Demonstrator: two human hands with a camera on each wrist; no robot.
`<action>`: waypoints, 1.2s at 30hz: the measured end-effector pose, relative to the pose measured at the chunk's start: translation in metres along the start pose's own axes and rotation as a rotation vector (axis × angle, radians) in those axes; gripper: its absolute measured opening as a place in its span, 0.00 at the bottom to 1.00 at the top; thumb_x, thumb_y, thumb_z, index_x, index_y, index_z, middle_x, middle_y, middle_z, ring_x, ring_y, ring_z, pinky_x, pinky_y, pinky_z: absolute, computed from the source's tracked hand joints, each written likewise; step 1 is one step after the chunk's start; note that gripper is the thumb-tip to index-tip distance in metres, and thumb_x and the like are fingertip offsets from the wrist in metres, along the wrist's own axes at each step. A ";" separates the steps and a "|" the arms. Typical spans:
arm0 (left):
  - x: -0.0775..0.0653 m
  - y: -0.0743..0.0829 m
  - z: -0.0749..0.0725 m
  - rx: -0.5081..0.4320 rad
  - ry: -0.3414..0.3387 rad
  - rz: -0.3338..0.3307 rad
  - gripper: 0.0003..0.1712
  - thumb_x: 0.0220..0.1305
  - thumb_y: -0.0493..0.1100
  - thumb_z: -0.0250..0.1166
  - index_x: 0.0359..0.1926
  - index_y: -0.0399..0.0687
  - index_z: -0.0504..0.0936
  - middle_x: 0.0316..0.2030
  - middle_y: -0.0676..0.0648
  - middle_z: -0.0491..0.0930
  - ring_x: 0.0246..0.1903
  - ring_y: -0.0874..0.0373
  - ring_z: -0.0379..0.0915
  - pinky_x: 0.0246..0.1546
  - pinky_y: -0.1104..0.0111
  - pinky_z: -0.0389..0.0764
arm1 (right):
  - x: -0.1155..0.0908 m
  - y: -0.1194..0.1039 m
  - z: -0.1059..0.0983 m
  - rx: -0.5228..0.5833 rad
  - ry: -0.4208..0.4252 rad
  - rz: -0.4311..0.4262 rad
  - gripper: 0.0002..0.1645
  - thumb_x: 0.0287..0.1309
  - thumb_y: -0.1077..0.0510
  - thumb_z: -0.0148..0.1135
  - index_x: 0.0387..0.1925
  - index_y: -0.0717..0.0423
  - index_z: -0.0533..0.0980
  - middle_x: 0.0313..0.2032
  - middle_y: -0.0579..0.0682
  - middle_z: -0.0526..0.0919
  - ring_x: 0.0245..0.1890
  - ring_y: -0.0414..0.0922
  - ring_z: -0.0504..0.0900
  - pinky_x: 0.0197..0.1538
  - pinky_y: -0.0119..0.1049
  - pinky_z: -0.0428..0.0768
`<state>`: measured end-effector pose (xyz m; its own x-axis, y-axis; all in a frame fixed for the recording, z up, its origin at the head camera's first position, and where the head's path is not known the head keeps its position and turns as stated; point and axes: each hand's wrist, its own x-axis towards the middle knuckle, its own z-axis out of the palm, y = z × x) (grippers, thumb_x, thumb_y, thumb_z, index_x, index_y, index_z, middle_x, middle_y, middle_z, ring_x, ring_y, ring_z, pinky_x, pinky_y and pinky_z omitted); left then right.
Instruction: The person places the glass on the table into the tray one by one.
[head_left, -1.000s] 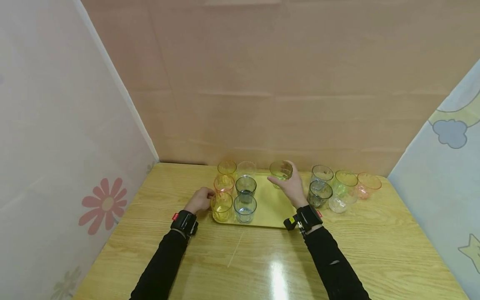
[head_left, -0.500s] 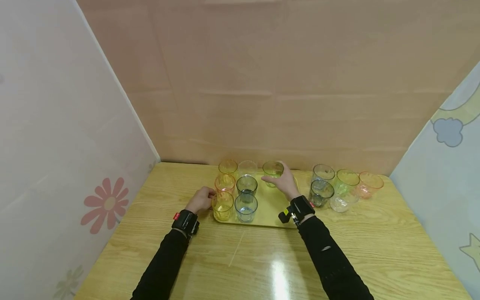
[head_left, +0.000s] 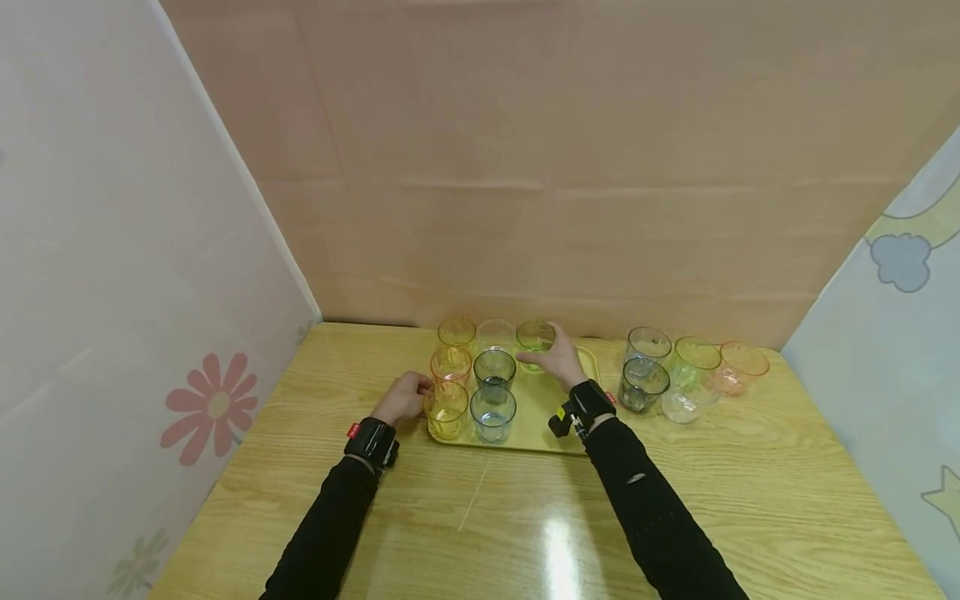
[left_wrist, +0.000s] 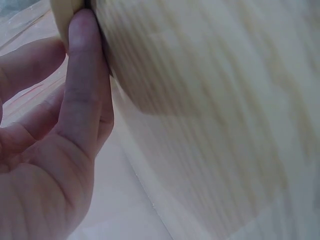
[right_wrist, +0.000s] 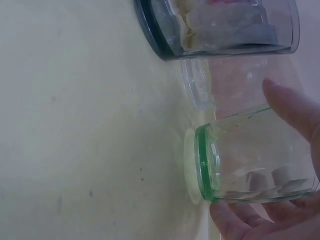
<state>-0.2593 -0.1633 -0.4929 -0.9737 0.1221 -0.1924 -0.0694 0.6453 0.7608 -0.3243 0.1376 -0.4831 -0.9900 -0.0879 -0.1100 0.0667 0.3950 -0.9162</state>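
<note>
My right hand grips a green drinking glass, upright at the back of the yellow tray. In the right wrist view the thumb and fingers go round this green glass, its base low over the tray. Beside it stand a clear glass and a dark grey glass. My left hand pinches the tray's left edge; in the left wrist view its fingertips meet at the tray rim. Also on the tray are amber, pinkish-orange, yellow and blue glasses.
Right of the tray, several more glasses stand close together on the wooden table, among them a dark grey glass, a light green glass and a pink glass. A brown wall rises behind the table.
My right hand has carried the green glass leftwards over the tray, close to the clear glass. The left hand has stayed at the tray's left edge.
</note>
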 end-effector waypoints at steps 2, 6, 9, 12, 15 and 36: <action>0.000 0.000 0.000 -0.005 0.000 0.002 0.12 0.60 0.31 0.63 0.45 0.32 0.83 0.31 0.42 0.80 0.31 0.55 0.74 0.29 0.70 0.75 | 0.001 0.001 0.001 0.002 0.005 0.017 0.59 0.50 0.53 0.76 0.76 0.51 0.50 0.74 0.60 0.54 0.73 0.62 0.55 0.67 0.57 0.65; 0.000 0.001 0.001 -0.024 -0.003 -0.011 0.13 0.60 0.32 0.63 0.46 0.33 0.84 0.31 0.42 0.80 0.31 0.56 0.74 0.28 0.70 0.76 | 0.002 0.001 0.002 -0.001 0.013 0.035 0.59 0.51 0.52 0.75 0.76 0.51 0.49 0.74 0.60 0.54 0.73 0.61 0.55 0.67 0.57 0.65; -0.001 0.002 0.001 -0.037 -0.005 -0.017 0.13 0.60 0.31 0.63 0.46 0.32 0.83 0.32 0.42 0.80 0.31 0.56 0.75 0.28 0.69 0.78 | 0.002 0.001 0.002 0.002 0.014 0.033 0.59 0.51 0.53 0.75 0.76 0.52 0.49 0.73 0.60 0.55 0.72 0.61 0.56 0.67 0.57 0.65; -0.001 0.003 0.001 -0.056 -0.011 -0.021 0.14 0.60 0.31 0.62 0.47 0.31 0.83 0.32 0.41 0.80 0.31 0.56 0.75 0.28 0.69 0.79 | 0.002 0.001 0.003 0.005 0.014 0.029 0.59 0.50 0.54 0.75 0.76 0.52 0.49 0.72 0.60 0.57 0.72 0.61 0.57 0.67 0.57 0.65; -0.001 0.002 0.001 -0.056 -0.013 -0.021 0.14 0.60 0.30 0.62 0.48 0.30 0.82 0.32 0.41 0.79 0.31 0.55 0.75 0.27 0.69 0.78 | 0.003 0.002 0.004 0.007 0.014 0.032 0.59 0.51 0.54 0.75 0.75 0.53 0.49 0.72 0.60 0.58 0.72 0.61 0.57 0.67 0.57 0.65; 0.001 0.000 -0.001 0.017 -0.014 -0.017 0.15 0.61 0.32 0.61 0.49 0.31 0.82 0.34 0.41 0.80 0.34 0.54 0.75 0.29 0.69 0.76 | -0.013 0.001 -0.006 0.028 0.019 0.054 0.67 0.50 0.52 0.76 0.78 0.53 0.40 0.76 0.61 0.48 0.74 0.61 0.50 0.71 0.57 0.58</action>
<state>-0.2605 -0.1639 -0.4925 -0.9693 0.1217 -0.2138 -0.0817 0.6604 0.7465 -0.3119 0.1446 -0.4800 -0.9871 -0.0494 -0.1521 0.1230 0.3729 -0.9197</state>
